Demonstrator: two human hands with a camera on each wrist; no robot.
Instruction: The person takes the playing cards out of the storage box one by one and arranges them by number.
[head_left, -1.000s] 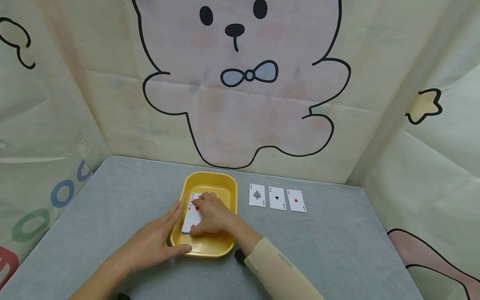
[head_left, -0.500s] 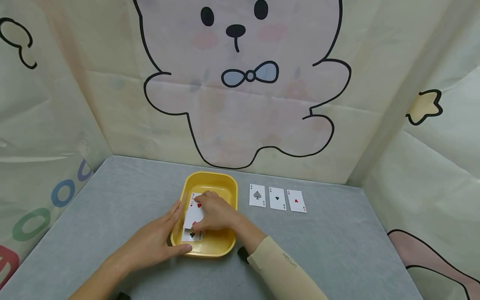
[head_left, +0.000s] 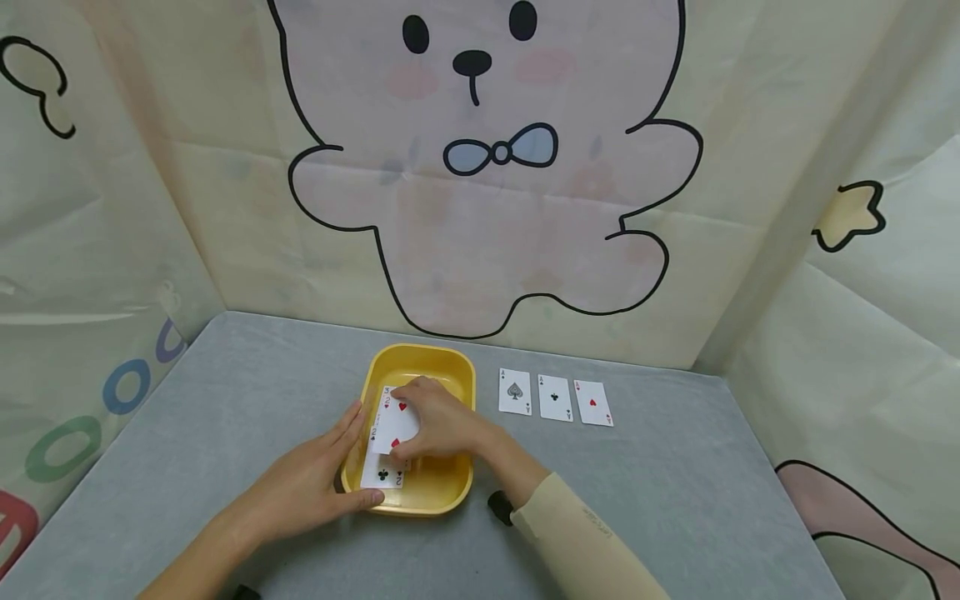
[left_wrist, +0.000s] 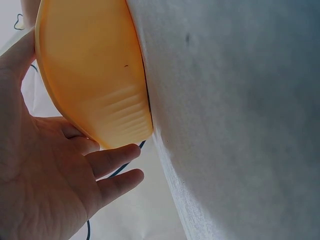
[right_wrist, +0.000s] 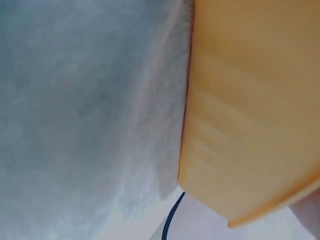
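In the head view, my right hand (head_left: pixel 447 423) reaches into a yellow tray (head_left: pixel 442 492) and pinches a white playing card with red hearts (head_left: pixel 393 427) between thumb and fingers. Below it, a club card marked 2 (head_left: pixel 381 473) lies in the tray, partly covered by the heart card. My left hand (head_left: pixel 315 471) touches the tray's near left corner, thumb along the front rim and fingers along the left side. The left wrist view has these fingers (left_wrist: pixel 117 159) extended beside the tray's outer wall (left_wrist: pixel 95 65). In the right wrist view the tray wall (right_wrist: pixel 250 100) hides most of the right hand.
Three aces lie in a row right of the tray: spades (head_left: pixel 514 392), clubs (head_left: pixel 555 397) and hearts (head_left: pixel 593 403). They sit near the back of the grey table (head_left: pixel 675 500). Printed fabric walls (head_left: pixel 495 250) enclose the back and both sides.
My right hand has drawn the heart card off the pile, up and slightly right, uncovering more of the club card beneath. My left hand has stayed on the tray.
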